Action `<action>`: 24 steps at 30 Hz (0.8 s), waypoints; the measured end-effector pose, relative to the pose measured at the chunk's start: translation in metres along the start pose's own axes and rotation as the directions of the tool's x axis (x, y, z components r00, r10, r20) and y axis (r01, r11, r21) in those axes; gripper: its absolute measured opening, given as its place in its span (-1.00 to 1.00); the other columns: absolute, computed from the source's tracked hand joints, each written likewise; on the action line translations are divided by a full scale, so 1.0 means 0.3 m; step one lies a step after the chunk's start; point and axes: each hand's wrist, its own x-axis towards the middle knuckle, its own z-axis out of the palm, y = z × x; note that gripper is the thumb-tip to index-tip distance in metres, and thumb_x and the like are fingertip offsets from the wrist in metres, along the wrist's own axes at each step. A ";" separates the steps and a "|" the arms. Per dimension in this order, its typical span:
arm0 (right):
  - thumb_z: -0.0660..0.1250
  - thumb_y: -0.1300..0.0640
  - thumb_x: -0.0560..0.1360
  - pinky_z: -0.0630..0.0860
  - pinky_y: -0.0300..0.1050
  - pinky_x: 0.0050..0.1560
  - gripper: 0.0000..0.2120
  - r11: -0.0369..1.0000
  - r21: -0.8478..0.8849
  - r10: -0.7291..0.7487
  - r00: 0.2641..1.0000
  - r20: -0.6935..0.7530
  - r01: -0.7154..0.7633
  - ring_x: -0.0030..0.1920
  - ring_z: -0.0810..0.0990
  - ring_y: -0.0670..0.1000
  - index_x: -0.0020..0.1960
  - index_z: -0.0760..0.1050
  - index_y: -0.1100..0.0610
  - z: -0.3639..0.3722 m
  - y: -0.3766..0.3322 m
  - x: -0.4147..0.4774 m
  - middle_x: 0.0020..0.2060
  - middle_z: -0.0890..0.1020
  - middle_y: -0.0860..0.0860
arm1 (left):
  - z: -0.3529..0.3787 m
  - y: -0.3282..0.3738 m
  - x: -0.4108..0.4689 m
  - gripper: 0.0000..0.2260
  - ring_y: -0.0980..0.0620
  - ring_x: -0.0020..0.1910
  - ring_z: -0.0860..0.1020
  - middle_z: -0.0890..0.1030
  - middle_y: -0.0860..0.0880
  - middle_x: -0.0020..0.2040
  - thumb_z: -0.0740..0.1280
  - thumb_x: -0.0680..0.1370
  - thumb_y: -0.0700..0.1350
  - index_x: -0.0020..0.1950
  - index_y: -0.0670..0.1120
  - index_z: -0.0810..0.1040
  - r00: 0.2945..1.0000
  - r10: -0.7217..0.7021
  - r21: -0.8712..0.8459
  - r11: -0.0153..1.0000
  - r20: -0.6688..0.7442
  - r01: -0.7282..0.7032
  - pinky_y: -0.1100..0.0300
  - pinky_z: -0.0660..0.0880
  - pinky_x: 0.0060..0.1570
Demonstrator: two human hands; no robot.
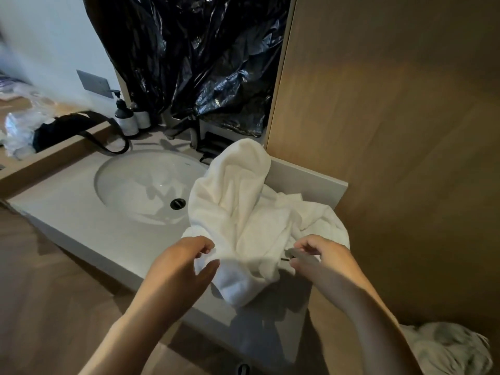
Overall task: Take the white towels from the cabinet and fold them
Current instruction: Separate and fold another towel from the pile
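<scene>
A crumpled towel (243,212) lies heaped on the desk (81,207) just right of the sink (146,185). It overlaps the sink's rim and hangs over the desk's front. Behind the sink stand two bottles (125,117), a tap (194,136) and hanging black plastic (189,50). A black bag (62,131) lies left of the sink, its strap looping near the rim. A drain plug (177,204) sits in the sink. A wood panel (392,131) rises right of the sink, beyond the towel. The left hand (184,263) has its grip clamped on the towel's near edge. The right hand (322,255) pinches that edge too.
</scene>
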 end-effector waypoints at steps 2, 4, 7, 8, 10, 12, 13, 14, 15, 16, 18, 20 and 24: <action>0.37 -0.02 0.53 0.41 -0.33 -0.19 -0.86 1.000 0.027 0.002 1.000 0.001 -0.002 -0.05 0.53 -0.18 0.09 0.54 -0.07 0.003 -0.005 0.051 0.01 0.57 -0.16 | 0.006 -0.004 0.043 -0.80 0.07 -0.11 0.59 0.63 0.07 -0.06 0.50 0.43 -0.07 0.04 -0.01 0.63 0.999 0.019 -0.014 1.000 -0.030 -0.020 0.11 0.59 -0.09; 0.38 -0.04 0.52 0.35 -0.40 -0.23 -0.81 1.000 -0.008 -0.006 1.000 0.011 0.006 -0.02 0.52 -0.23 0.12 0.54 -0.08 0.003 -0.005 0.087 0.02 0.57 -0.21 | 0.014 -0.006 0.079 -0.79 0.15 -0.09 0.58 0.62 0.13 -0.04 0.48 0.45 -0.05 0.06 0.03 0.61 1.000 0.010 -0.027 1.000 -0.016 -0.011 0.17 0.58 -0.05; 0.41 -0.06 0.50 0.30 -0.47 -0.16 -0.75 0.999 -0.040 -0.030 0.999 0.011 0.031 0.08 0.53 -0.23 0.16 0.55 -0.09 -0.001 -0.002 0.129 0.05 0.59 -0.23 | 0.025 -0.016 0.133 -0.78 0.24 -0.02 0.55 0.58 0.23 0.03 0.41 0.49 0.04 0.13 0.11 0.56 1.000 -0.019 -0.035 0.999 0.017 0.020 0.26 0.54 0.03; 0.41 -0.06 0.49 0.30 -0.48 -0.15 -0.74 0.999 -0.043 -0.026 1.000 0.015 0.027 0.10 0.53 -0.23 0.17 0.55 -0.09 0.000 -0.003 0.144 0.06 0.59 -0.22 | 0.028 -0.018 0.151 -0.78 0.24 -0.02 0.55 0.58 0.23 0.04 0.41 0.49 0.04 0.13 0.11 0.57 1.000 -0.019 -0.038 0.999 0.018 0.020 0.25 0.54 0.04; 0.41 -0.05 0.50 0.30 -0.50 -0.12 -0.72 0.999 -0.044 -0.015 1.000 0.017 0.016 0.10 0.52 -0.22 0.20 0.55 -0.09 0.002 -0.008 0.170 0.08 0.59 -0.22 | 0.034 -0.027 0.190 -0.76 0.22 -0.02 0.56 0.60 0.19 0.06 0.41 0.49 0.02 0.15 0.06 0.59 1.000 -0.016 -0.057 0.998 0.013 0.017 0.23 0.55 0.04; 0.41 -0.05 0.50 0.28 -0.53 -0.11 -0.71 0.999 -0.045 -0.007 1.000 0.004 0.007 0.08 0.51 -0.24 0.21 0.54 -0.09 0.007 -0.023 0.196 0.08 0.57 -0.23 | 0.030 -0.041 0.232 -0.75 0.20 -0.01 0.56 0.60 0.16 0.06 0.41 0.49 0.01 0.16 0.04 0.58 1.000 -0.008 -0.060 0.998 0.015 0.009 0.23 0.54 0.04; 0.42 -0.05 0.50 0.28 -0.55 -0.12 -0.72 0.999 -0.046 -0.006 1.000 -0.004 0.006 0.06 0.49 -0.25 0.20 0.53 -0.10 0.010 -0.034 0.208 0.07 0.57 -0.24 | 0.026 -0.050 0.253 -0.74 0.20 0.00 0.55 0.59 0.15 0.07 0.41 0.50 0.01 0.17 0.04 0.58 1.000 -0.006 -0.062 0.998 0.012 0.007 0.22 0.53 0.04; 0.42 -0.04 0.50 0.27 -0.56 -0.13 -0.71 0.999 -0.047 -0.005 1.000 -0.012 0.004 0.04 0.48 -0.26 0.20 0.53 -0.11 0.016 -0.046 0.223 0.07 0.56 -0.25 | 0.020 -0.064 0.277 -0.73 0.19 0.01 0.55 0.58 0.15 0.08 0.40 0.50 0.02 0.18 0.04 0.57 1.000 -0.006 -0.063 0.998 0.009 0.007 0.23 0.53 0.04; 0.43 -0.04 0.50 0.27 -0.56 -0.13 -0.71 0.999 -0.046 -0.005 1.000 -0.015 0.004 0.04 0.47 -0.27 0.21 0.53 -0.10 0.022 -0.059 0.234 0.06 0.56 -0.25 | 0.014 -0.076 0.301 -0.73 0.18 0.01 0.54 0.58 0.15 0.09 0.40 0.50 0.02 0.18 0.04 0.57 1.000 -0.007 -0.063 0.998 0.003 0.007 0.23 0.52 0.03; 0.43 -0.03 0.50 0.28 -0.55 -0.12 -0.71 0.999 -0.042 -0.004 1.000 -0.015 0.004 0.04 0.47 -0.27 0.20 0.53 -0.10 0.029 -0.071 0.242 0.06 0.56 -0.25 | 0.009 -0.087 0.321 -0.73 0.17 0.01 0.54 0.57 0.15 0.09 0.40 0.50 0.02 0.18 0.03 0.57 1.000 -0.010 -0.060 0.998 0.003 0.010 0.24 0.51 0.02; 0.44 -0.02 0.49 0.33 -0.48 -0.08 -0.73 1.000 -0.024 -0.005 0.999 -0.036 0.004 0.08 0.50 -0.25 0.18 0.54 -0.09 0.052 -0.100 0.267 0.06 0.58 -0.24 | -0.006 -0.118 0.367 -0.74 0.15 -0.01 0.55 0.55 0.13 0.07 0.39 0.51 0.01 0.18 0.01 0.56 1.000 -0.007 -0.070 0.998 0.023 0.009 0.23 0.52 0.00; 0.45 0.01 0.48 0.39 -0.41 -0.02 -0.74 1.000 0.010 -0.001 0.998 -0.060 0.002 0.10 0.54 -0.24 0.15 0.55 -0.08 0.085 -0.131 0.290 0.06 0.60 -0.22 | -0.022 -0.150 0.410 -0.72 0.16 -0.01 0.54 0.51 0.12 0.07 0.39 0.51 0.03 0.19 0.01 0.55 0.999 0.007 -0.077 0.997 0.052 -0.003 0.22 0.52 0.00; 0.44 0.03 0.49 0.47 -0.31 0.08 -0.77 0.997 0.058 0.055 0.998 -0.043 -0.052 0.07 0.53 -0.23 0.13 0.54 -0.07 0.146 -0.184 0.333 0.03 0.58 -0.22 | -0.040 -0.214 0.499 -0.63 0.16 -0.04 0.54 0.48 0.10 0.12 0.37 0.50 0.13 0.24 0.02 0.52 0.994 0.014 -0.068 0.998 0.104 -0.007 0.21 0.54 -0.03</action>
